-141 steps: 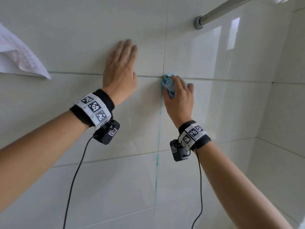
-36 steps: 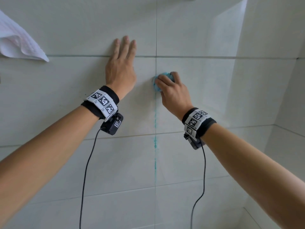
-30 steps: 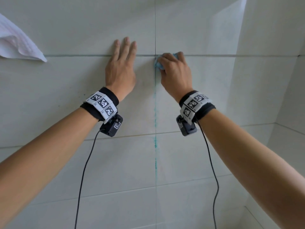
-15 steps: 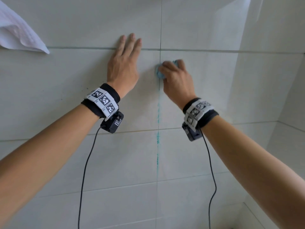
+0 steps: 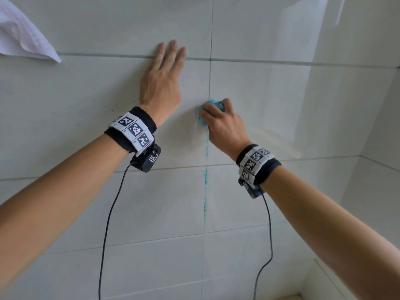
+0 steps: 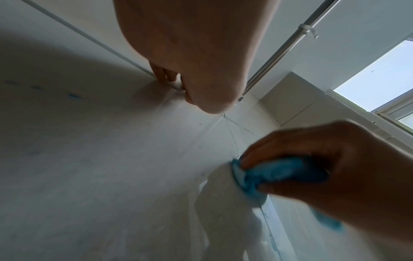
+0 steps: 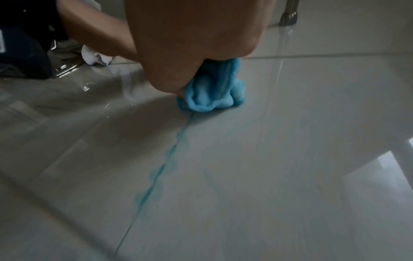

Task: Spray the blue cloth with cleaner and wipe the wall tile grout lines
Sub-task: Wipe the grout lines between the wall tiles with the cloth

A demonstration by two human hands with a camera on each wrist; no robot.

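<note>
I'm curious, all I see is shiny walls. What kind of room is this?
Probably a bathroom or shower corner: glossy wall tiles with grout lines, a metal rail up high, and a white towel hanging.

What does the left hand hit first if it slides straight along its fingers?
The left hand lies flat on the wall tile, fingers pointing up. Their tips already reach the horizontal grout line; beyond it, only bare tile as far as the head view shows.

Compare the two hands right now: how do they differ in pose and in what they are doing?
The left hand lies flat on the tile, fingers straight, holding nothing; the right hand is curled around the bunched blue cloth. The left sits higher, fingertips at the horizontal grout line; the right is lower, pressing the cloth onto the vertical grout line. Both touch the wall.
</note>
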